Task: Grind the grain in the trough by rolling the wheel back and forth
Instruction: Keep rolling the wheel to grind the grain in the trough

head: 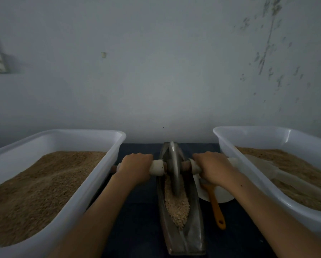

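Between the two tubs, dead centre on the dark table [142, 220], sits the trough [193, 211], and you've got the wheel [174, 170] standing on edge in it, up toward the far end. Your left hand [135, 168] is wrapped over the axle [156, 167] on its side, fingers curled down around the pale sleeve; your right hand [211, 169] grips the other stub the same way. Both fists clamped, one either side of the disc.

The wheel looks like solid metal, so reckon on it being heavy and stiff: let its weight do the crushing and just steer it. Hold close in to the disc, as you are now, so it stays upright; a thin rim like that will want to tip or ride up the trough's sloped wall. The sleeves look smooth, so keep the grip firm.

The grain [176, 207] lies heaped in the near half of the trough, loose and pale, apparently coarse; it will likely shift and spill if you rush the stroke.

Left tub [107, 164] and right tub [228, 155] both hold brownish meal. A yellow-handled brush [216, 207] rests on a white plate [224, 196] just right of the trough.

Writing, brands, labels: none readable anywhere here.
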